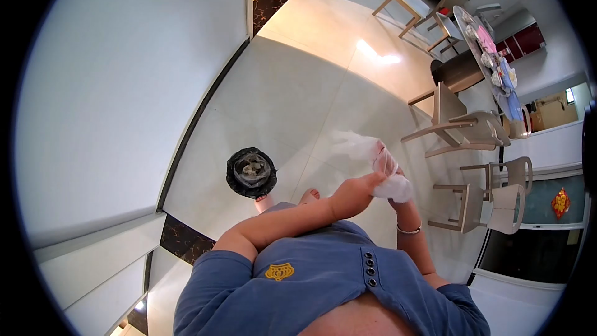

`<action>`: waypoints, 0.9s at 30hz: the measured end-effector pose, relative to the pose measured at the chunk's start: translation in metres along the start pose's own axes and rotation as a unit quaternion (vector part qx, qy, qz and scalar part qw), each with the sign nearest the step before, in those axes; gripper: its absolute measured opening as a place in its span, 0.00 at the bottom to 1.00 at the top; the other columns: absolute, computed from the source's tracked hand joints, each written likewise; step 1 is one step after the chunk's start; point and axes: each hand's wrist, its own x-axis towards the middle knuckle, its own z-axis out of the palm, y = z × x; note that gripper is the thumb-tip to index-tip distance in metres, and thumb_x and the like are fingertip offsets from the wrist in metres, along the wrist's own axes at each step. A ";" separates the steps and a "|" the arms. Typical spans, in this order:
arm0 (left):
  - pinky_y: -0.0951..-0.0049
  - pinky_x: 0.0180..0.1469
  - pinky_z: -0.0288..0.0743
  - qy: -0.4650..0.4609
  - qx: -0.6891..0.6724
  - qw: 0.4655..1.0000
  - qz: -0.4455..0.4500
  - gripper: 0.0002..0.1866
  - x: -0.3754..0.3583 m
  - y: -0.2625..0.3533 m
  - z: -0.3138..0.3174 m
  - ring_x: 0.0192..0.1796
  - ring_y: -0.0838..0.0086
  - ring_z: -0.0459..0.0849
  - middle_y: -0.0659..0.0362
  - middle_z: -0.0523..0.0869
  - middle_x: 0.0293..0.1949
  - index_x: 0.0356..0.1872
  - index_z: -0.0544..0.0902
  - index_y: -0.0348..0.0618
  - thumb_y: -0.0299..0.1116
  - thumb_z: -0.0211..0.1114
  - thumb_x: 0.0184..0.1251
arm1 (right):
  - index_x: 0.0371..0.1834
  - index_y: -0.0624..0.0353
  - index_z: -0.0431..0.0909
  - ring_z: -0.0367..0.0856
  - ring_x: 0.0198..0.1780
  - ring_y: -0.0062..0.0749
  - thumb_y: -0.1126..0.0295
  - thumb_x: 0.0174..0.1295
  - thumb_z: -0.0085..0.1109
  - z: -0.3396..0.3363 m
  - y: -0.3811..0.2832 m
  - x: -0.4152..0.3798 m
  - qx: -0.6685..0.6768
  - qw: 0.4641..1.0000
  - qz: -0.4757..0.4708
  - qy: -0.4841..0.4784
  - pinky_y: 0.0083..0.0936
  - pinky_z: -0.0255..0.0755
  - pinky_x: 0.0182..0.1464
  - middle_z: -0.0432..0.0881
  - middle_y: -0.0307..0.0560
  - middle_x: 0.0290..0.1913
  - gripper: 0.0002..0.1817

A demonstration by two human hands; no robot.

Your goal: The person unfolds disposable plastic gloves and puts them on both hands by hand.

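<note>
My left hand reaches across in front of my body, its fingers closed on a thin, whitish, see-through plastic glove. The glove is bunched around my right hand, with loose plastic trailing off to the left and a crumpled part near the wrist. How far my right hand is inside it I cannot make out. Folds of plastic and blur hide the right fingers. A bracelet circles my right wrist. On the floor ahead of my feet stands a bin lined with a black bag, some rubbish inside.
A white wall runs along the left. Several chairs stand on the right beside a table with dishes and bags. Another chair is farther back. Pale tiles cover the floor. A low white cabinet is at lower left.
</note>
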 end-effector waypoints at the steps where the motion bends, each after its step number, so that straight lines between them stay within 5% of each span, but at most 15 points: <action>1: 0.69 0.27 0.70 0.000 0.001 1.000 0.002 0.10 0.000 -0.004 -0.001 0.24 0.62 0.76 0.52 0.77 0.25 0.37 0.71 0.38 0.22 0.51 0.51 | 0.59 0.65 0.54 0.62 0.57 0.29 0.67 0.58 0.48 0.003 -0.014 0.003 -0.127 0.988 -0.085 -0.022 0.24 0.54 0.60 0.63 0.49 0.57 0.28; 3: 0.71 0.27 0.70 0.038 -0.104 0.973 -0.201 0.09 0.002 -0.010 -0.004 0.23 0.69 0.76 0.53 0.79 0.26 0.39 0.72 0.38 0.27 0.52 0.56 | 0.59 0.66 0.53 0.63 0.55 0.27 0.65 0.59 0.47 0.013 -0.042 0.007 -0.118 0.992 -0.019 -0.026 0.23 0.55 0.58 0.64 0.49 0.55 0.27; 4: 0.71 0.27 0.70 0.036 -0.104 0.974 -0.199 0.09 0.005 -0.011 -0.004 0.23 0.69 0.76 0.53 0.79 0.26 0.39 0.72 0.38 0.27 0.52 0.56 | 0.59 0.66 0.53 0.64 0.54 0.26 0.63 0.60 0.45 0.015 -0.049 0.008 -0.108 0.992 0.050 -0.032 0.22 0.57 0.57 0.66 0.48 0.54 0.27; 6: 0.73 0.30 0.69 0.060 -0.119 0.964 -0.229 0.09 0.015 -0.011 -0.006 0.27 0.73 0.76 0.54 0.79 0.28 0.39 0.73 0.38 0.30 0.52 0.59 | 0.59 0.66 0.53 0.66 0.50 0.24 0.62 0.62 0.43 0.014 -0.041 0.006 -0.129 0.990 0.027 -0.053 0.20 0.60 0.54 0.67 0.45 0.51 0.26; 8: 0.72 0.35 0.70 0.107 -0.126 0.970 -0.179 0.11 0.022 -0.006 -0.005 0.32 0.71 0.77 0.53 0.79 0.29 0.41 0.72 0.36 0.30 0.52 0.58 | 0.60 0.65 0.52 0.67 0.50 0.23 0.63 0.62 0.42 0.020 -0.037 0.006 0.087 0.993 0.072 -0.039 0.18 0.60 0.52 0.68 0.43 0.51 0.26; 10: 0.65 0.42 0.67 0.065 -0.138 0.962 -0.225 0.15 0.025 -0.003 -0.010 0.42 0.53 0.74 0.43 0.75 0.38 0.43 0.69 0.35 0.28 0.53 0.54 | 0.60 0.65 0.53 0.67 0.50 0.23 0.64 0.63 0.41 0.021 -0.029 0.007 0.139 0.986 0.091 -0.034 0.18 0.60 0.52 0.68 0.42 0.51 0.25; 13: 0.70 0.41 0.68 0.064 -0.115 0.975 -0.177 0.16 0.020 -0.010 -0.006 0.39 0.65 0.76 0.50 0.77 0.37 0.45 0.69 0.37 0.29 0.54 0.54 | 0.60 0.64 0.53 0.66 0.50 0.23 0.65 0.63 0.41 0.020 -0.026 0.009 0.223 0.967 0.115 -0.031 0.17 0.59 0.53 0.68 0.41 0.51 0.24; 17: 0.69 0.42 0.68 0.075 -0.079 0.986 -0.130 0.18 0.023 -0.019 -0.003 0.41 0.64 0.76 0.49 0.76 0.39 0.46 0.68 0.36 0.28 0.54 0.52 | 0.59 0.63 0.54 0.66 0.51 0.23 0.65 0.62 0.42 0.016 -0.020 0.009 0.219 0.969 0.114 -0.026 0.18 0.59 0.53 0.67 0.42 0.52 0.24; 21: 0.70 0.39 0.69 0.075 -0.100 0.971 -0.204 0.18 0.027 -0.024 -0.002 0.35 0.67 0.76 0.51 0.77 0.33 0.44 0.69 0.35 0.30 0.56 0.50 | 0.58 0.63 0.55 0.67 0.50 0.24 0.66 0.62 0.42 0.018 -0.020 0.010 0.353 0.922 0.161 -0.008 0.18 0.61 0.52 0.68 0.43 0.51 0.22; 27: 0.79 0.22 0.67 -0.008 -0.201 0.916 -0.348 0.13 0.040 -0.014 -0.018 0.20 0.78 0.73 0.60 0.75 0.20 0.32 0.73 0.36 0.36 0.58 0.50 | 0.55 0.65 0.59 0.71 0.46 0.29 0.69 0.62 0.40 0.010 -0.012 0.005 0.221 0.967 0.124 0.012 0.20 0.64 0.49 0.71 0.44 0.45 0.19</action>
